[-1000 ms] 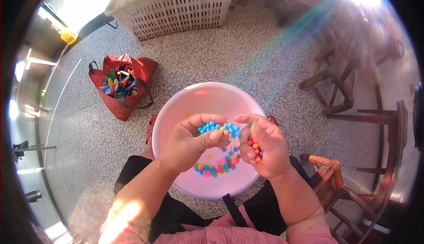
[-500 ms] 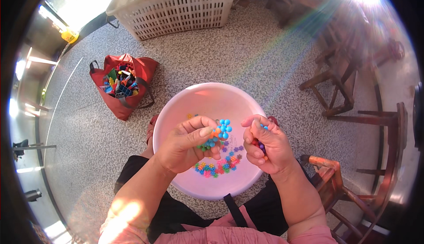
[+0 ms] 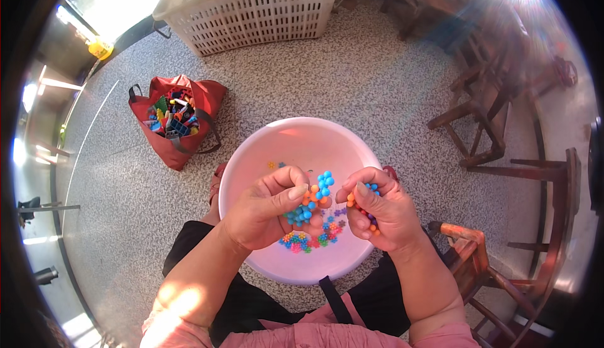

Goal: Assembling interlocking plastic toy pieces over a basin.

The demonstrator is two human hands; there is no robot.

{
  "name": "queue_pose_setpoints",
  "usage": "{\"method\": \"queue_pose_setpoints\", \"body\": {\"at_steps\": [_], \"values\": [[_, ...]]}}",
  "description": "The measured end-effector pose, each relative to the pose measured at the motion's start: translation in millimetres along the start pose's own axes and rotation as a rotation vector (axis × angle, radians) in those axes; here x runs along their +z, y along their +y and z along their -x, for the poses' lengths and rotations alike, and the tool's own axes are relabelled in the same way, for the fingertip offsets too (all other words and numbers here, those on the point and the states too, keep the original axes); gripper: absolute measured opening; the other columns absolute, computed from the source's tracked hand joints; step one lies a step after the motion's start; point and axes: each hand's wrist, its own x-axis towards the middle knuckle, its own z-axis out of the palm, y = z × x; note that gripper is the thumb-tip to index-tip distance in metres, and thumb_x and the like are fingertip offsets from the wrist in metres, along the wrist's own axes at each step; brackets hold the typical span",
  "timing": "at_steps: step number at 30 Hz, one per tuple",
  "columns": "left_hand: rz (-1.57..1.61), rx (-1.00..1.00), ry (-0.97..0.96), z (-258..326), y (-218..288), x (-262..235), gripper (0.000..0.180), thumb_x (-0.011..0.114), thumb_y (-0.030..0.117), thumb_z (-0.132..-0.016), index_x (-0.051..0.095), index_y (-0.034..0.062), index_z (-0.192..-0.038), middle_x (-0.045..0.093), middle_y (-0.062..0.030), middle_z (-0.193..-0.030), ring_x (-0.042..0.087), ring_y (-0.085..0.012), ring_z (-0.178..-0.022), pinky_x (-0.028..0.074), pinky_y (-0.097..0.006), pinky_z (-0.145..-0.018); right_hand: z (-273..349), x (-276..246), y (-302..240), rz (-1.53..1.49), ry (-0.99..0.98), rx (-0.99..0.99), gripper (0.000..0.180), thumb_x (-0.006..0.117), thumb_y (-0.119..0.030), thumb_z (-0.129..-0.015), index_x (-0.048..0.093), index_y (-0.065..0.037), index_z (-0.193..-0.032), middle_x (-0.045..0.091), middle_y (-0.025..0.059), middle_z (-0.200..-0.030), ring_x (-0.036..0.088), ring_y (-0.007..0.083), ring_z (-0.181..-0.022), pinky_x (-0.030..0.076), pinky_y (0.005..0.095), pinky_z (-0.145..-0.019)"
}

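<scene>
Over a pink basin (image 3: 327, 265), my left hand (image 3: 264, 213) is closed on a cluster of blue and orange flower-shaped beads (image 3: 301, 214), which sticks out past the thumb. My right hand (image 3: 391, 213) is closed too, pinching a second cluster of beads (image 3: 372, 189) in blue, orange and dark purple; part of it is hidden by the fingers. A small gap separates the two clusters. Many loose flower-shaped beads (image 3: 305, 242) in mixed colours lie on the basin floor, mostly at its near side, and a few lie farther back.
A red bag (image 3: 167, 150) filled with toy bricks sits on the speckled floor at the left. Behind stands a large white slatted basket (image 3: 258, 24) holding metal items. Wooden stools (image 3: 472, 137) and an orange-brown chair (image 3: 465, 247) stand at the right.
Both bead clusters have turned in my fingers, showing more blue and orange beads. My right hand has shifted slightly, its thumb and forefinger pointing more toward the left hand.
</scene>
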Motion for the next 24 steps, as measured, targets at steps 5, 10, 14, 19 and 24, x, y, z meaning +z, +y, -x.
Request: {"method": "queue_pose_setpoints", "body": {"at_steps": [5,10,14,19,24], "values": [[0.014,0.014,-0.064,-0.4,3.1,7.9,0.016,0.057,0.012,-0.085,0.052,0.0046,-0.098,0.056,-0.0103,-0.097,0.059,-0.0192,-0.083,0.052,-0.036,-0.074,-0.3,-1.8,1.0,-0.005,0.013,0.017,0.018,0.053,-0.017,-0.088,0.054,-0.005,-0.101,0.053,0.0063,-0.080,0.043,0.0076,-0.047,0.034,0.0195,-0.040],[-0.062,-0.063,0.012,6.3,3.1,1.5,0.032,0.058,0.005,-0.082,0.049,0.0038,-0.113,0.057,-0.0088,-0.099,0.059,-0.0211,-0.092,0.049,-0.040,-0.084,-2.1,9.0,-2.4,-0.016,0.099,0.061,0.020,0.053,-0.014,-0.088,0.052,-0.003,-0.105,0.052,0.0056,-0.079,0.043,0.0078,-0.048,0.035,0.0199,-0.041],[-0.011,-0.013,0.093,4.5,-1.3,8.3,0.034,0.061,0.005,-0.079,0.051,0.0026,-0.112,0.058,-0.0122,-0.094,0.060,-0.0239,-0.089,0.051,-0.042,-0.077,0.4,4.5,-3.1,-0.039,0.037,0.059,0.019,0.053,-0.009,-0.087,0.051,-0.001,-0.104,0.054,0.0063,-0.082,0.043,0.0079,-0.048,0.035,0.0203,-0.042],[-0.027,-0.019,-0.010,3.4,-0.1,-1.9,0.026,0.057,0.006,-0.083,0.054,0.0065,-0.110,0.060,-0.0108,-0.099,0.060,-0.0231,-0.091,0.051,-0.040,-0.079,2.0,9.2,-1.6,0.045,0.084,-0.030,0.017,0.056,-0.007,-0.086,0.052,0.000,-0.100,0.055,0.0060,-0.077,0.043,0.0071,-0.047,0.034,0.0196,-0.041],[-0.155,-0.058,0.133,4.5,2.4,6.8,0.034,0.060,0.006,-0.082,0.051,0.0045,-0.115,0.060,-0.0119,-0.101,0.061,-0.0220,-0.088,0.053,-0.034,-0.073,5.3,13.1,-3.4,0.356,0.132,-0.123,0.015,0.058,-0.009,-0.084,0.055,0.000,-0.096,0.054,0.0012,-0.067,0.044,0.0046,-0.048,0.034,0.0175,-0.042]]}}
